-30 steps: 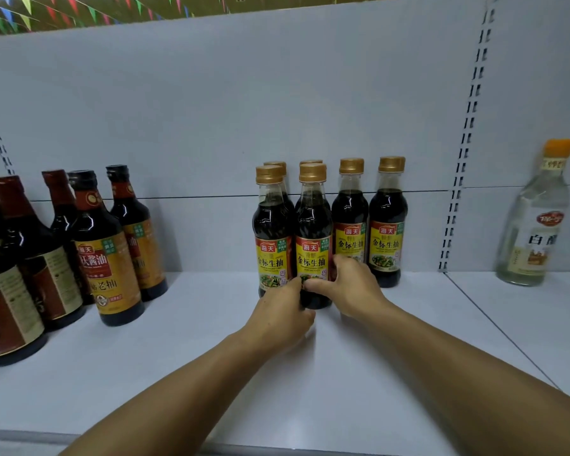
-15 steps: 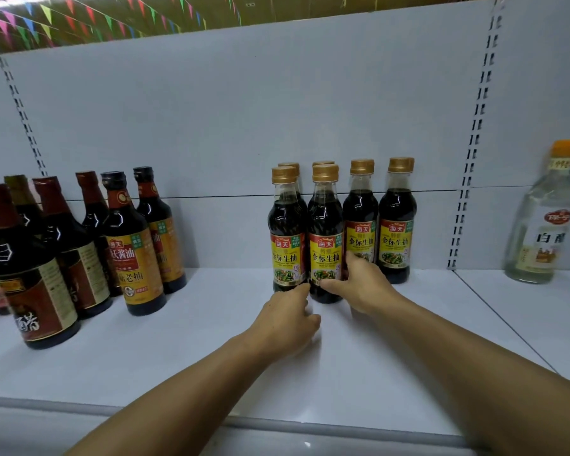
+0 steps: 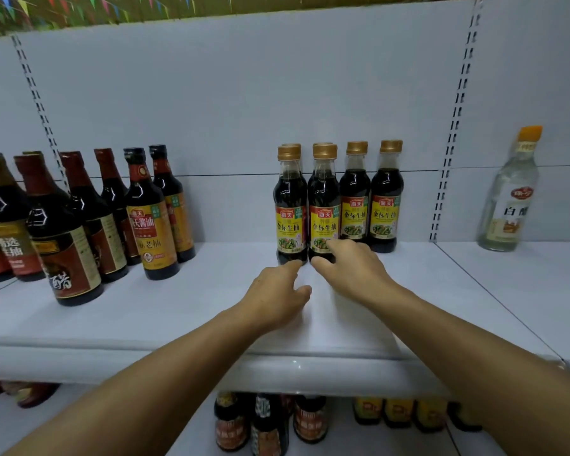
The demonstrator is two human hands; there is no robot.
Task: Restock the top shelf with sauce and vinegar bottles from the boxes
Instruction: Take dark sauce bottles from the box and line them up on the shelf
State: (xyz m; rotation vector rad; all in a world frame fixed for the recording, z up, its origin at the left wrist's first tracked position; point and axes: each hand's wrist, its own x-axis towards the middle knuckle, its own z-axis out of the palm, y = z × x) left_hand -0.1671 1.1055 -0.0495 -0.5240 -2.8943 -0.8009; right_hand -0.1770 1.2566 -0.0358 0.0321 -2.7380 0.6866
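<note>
- Head view, setting: we look forward and down at the top shelf (image 3: 178, 324), a white board that carries three groups of bottles.
- Head view, task's things: the gold-capped soy sauce bottles (image 3: 323, 205) stand in a tight cluster near the middle of the shelf, against its back panel; two sit in front and the rest behind or to the right.
- Head view, axis: each of these bottles stands upright, its long axis vertical, cap up and yellow label turned toward us.
- Head view, left hand (image 3: 277, 291): it lies low over the shelf with fingers loosely extended; one fingertip reaches the base of the front left bottle, and the grip holds nothing.
- Head view, right hand (image 3: 352, 268): its fingers spread at the foot of the front right bottle (image 3: 323, 209), touching the base without curling round it; this grip too is unclenched and empty.
- Head view, step: we judge that the two front bottles are set down and are being nudged into line.
- Head view, next move: it likely calls for fetching more bottles from the boxes, which are out of sight.
- Head view, surroundings: dark sauce bottles (image 3: 148, 218) stand at the left, and a clear vinegar bottle (image 3: 510, 192) stands well apart at the right.
</note>
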